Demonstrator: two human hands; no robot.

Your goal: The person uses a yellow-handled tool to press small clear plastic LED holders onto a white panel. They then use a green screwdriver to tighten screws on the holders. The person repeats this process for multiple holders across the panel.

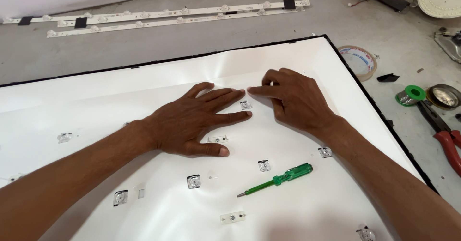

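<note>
Flat, both hands (192,121) (293,99) press white sheet (307,202).

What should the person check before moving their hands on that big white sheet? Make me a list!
1. Left hand lies flat on the white reflector sheet: ok.
2. Right hand fingertip presses the sheet near a small LED lens: ok.
3. Sheet lies smooth: not ok, a crease shows above the hands.
4. Green screwdriver is clear of both hands: ok.
5. Lenses poke through their holes: cannot tell for those under the hands.
6. Red-handled pliers are off the panel: ok.
</note>
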